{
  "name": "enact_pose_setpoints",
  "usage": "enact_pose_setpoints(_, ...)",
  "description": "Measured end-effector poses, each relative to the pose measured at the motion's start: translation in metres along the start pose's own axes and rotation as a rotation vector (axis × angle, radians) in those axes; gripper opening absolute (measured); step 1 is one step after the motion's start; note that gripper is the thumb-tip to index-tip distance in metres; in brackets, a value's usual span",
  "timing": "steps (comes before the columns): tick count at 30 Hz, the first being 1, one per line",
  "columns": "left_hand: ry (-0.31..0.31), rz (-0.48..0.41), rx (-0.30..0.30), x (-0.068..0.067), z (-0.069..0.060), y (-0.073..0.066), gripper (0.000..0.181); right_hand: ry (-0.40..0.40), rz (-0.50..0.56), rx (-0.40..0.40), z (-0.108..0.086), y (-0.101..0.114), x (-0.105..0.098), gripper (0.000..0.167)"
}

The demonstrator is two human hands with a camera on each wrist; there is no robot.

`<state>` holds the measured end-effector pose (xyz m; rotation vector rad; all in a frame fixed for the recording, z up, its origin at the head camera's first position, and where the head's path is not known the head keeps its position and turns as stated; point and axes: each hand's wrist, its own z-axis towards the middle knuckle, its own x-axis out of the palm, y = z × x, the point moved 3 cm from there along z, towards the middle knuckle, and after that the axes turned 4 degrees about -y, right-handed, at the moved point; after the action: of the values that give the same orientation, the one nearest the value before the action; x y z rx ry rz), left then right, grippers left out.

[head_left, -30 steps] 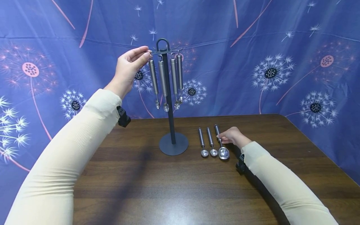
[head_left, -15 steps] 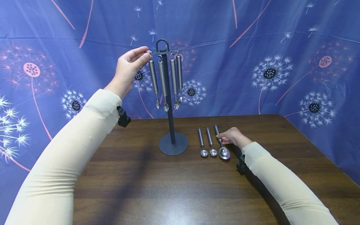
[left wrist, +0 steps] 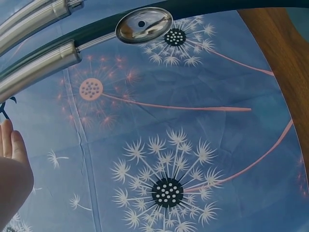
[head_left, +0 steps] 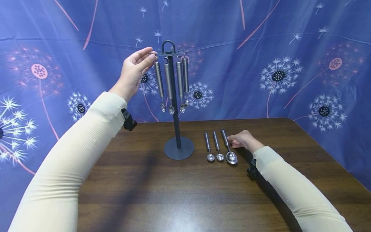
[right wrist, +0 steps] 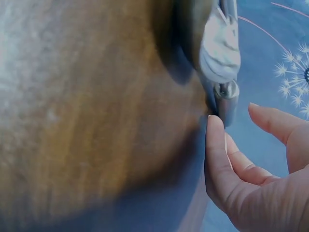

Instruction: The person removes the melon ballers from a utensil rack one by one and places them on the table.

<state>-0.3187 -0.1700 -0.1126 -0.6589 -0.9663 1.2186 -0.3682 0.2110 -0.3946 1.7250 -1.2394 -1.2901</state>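
At the black utensil stand's [head_left: 176, 125] left hook, my left hand [head_left: 131, 69] pinches with thumb and fingertips, just above a hanging melon baller [head_left: 159, 80]. Several such steel-handled melon ballers hang from the hooks; in the left wrist view one oval bowl [left wrist: 144, 25] has a small hole. My right hand [head_left: 244, 140] is beside the handle of a large ice cream scoop [head_left: 231, 158] lying on the table. In the right wrist view its thumb and fingers [right wrist: 219, 159] are spread apart. Whether a fingertip touches the handle, I cannot tell.
Two smaller melon ballers, the left one [head_left: 207, 141] and the right one [head_left: 216, 141], lie beside the scoop. The stand's round base [head_left: 179, 154] rests on the brown wooden table [head_left: 179, 190]. A blue dandelion-print cloth [head_left: 232, 80] hangs behind.
My right hand has let go of the scoop's handle and shifted slightly right. The scoop lies in nearly the same spot. My left hand stays at the stand's hook.
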Motion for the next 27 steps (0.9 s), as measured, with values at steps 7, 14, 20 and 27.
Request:
enact_pose_setpoints(7, 0.014, -0.052, -0.031, -0.001, 0.000, 0.000, 0.047, -0.001, 0.031, -0.006, 0.000, 0.010, -0.003, 0.062)
enact_pose_setpoints(14, 0.000, -0.093, -0.056, 0.000, 0.000, -0.001, 0.048, 0.054, 0.177, -0.036, -0.004, 0.029, 0.002, 0.028)
enact_pose_setpoints(20, -0.014, -0.099, -0.049, 0.000, 0.000, 0.000, 0.039, 0.097, 0.231, -0.044, -0.011, 0.049, 0.010, 0.042)
enact_pose_setpoints(27, -0.025, -0.087, -0.032, 0.001, -0.001, 0.001, 0.028, 0.126, 0.311, -0.088, -0.018, 0.074, 0.021, 0.054)
